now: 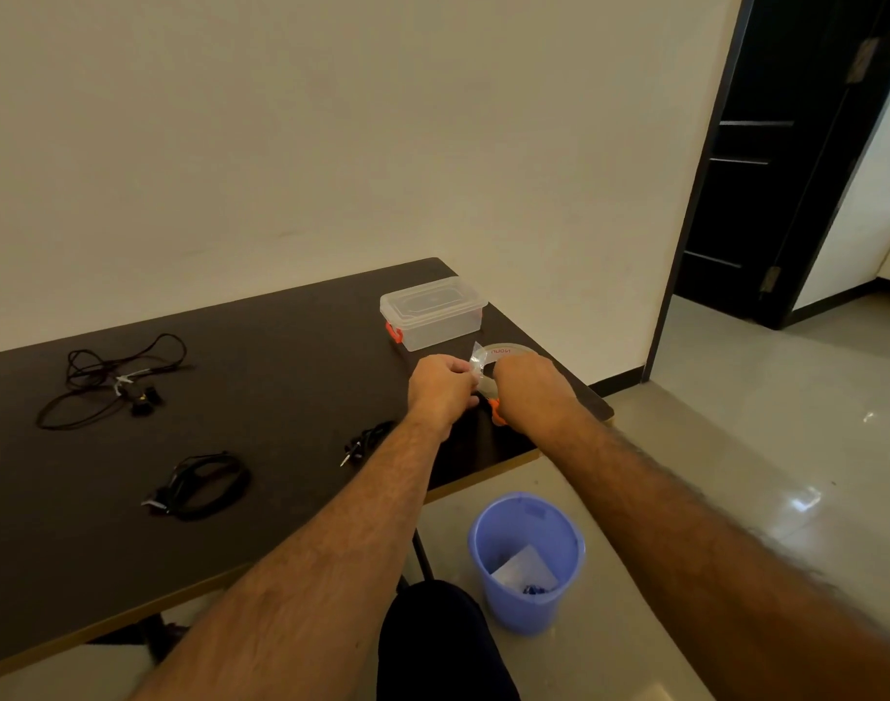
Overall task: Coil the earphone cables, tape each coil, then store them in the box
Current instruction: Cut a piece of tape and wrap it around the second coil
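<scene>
A roll of clear tape [506,350] is held upright over the table's right end. My right hand [526,392] grips the roll, with something orange [497,413] showing under the palm. My left hand [445,384] pinches the loose tape end [478,364] pulled off the roll. A clear plastic box [432,312] with a shut lid and orange latches stands just beyond the hands. One coiled black earphone cable [205,485] lies at the front of the dark table [291,376]. A loose black cable [114,382] lies at far left. A third black cable [367,438] lies partly hidden by my left forearm.
A blue plastic bin [526,559] with scraps inside stands on the floor below the table's right end. The wall runs close behind the table. An open dark door [786,159] is at the right. My knee shows at the bottom centre.
</scene>
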Demonstrator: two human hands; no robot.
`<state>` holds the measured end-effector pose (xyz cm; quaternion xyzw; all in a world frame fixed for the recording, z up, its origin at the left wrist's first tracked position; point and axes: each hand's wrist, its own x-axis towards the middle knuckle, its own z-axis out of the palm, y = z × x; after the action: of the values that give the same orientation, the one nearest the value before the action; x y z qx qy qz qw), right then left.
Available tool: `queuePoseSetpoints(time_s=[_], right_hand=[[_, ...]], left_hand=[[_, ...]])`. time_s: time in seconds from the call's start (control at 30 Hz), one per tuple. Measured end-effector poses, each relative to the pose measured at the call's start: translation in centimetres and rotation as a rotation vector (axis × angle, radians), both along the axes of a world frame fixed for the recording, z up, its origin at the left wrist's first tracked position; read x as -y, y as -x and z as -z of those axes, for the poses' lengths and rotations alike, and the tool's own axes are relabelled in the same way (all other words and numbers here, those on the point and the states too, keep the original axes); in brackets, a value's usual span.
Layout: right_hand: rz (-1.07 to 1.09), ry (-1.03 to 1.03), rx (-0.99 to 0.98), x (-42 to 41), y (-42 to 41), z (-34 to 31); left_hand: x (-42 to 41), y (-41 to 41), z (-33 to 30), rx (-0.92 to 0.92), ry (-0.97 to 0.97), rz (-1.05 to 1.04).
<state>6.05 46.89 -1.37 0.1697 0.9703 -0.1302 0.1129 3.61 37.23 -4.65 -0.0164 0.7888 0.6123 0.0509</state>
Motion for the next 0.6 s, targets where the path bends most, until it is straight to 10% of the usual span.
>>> queuePoseSetpoints(time_s=[0.37,0.6], right_hand=[[-0.120,-0.120,-0.139,-0.6,-0.6,1.0],[-0.033,0.172,-0.474,-2.1,-0.2,0.5]], left_hand=[[0.2,0.0,0.2,-0.012,-0.009,0.038],[4.1,-0.2,-2.1,-0.024,0.004,0.104]])
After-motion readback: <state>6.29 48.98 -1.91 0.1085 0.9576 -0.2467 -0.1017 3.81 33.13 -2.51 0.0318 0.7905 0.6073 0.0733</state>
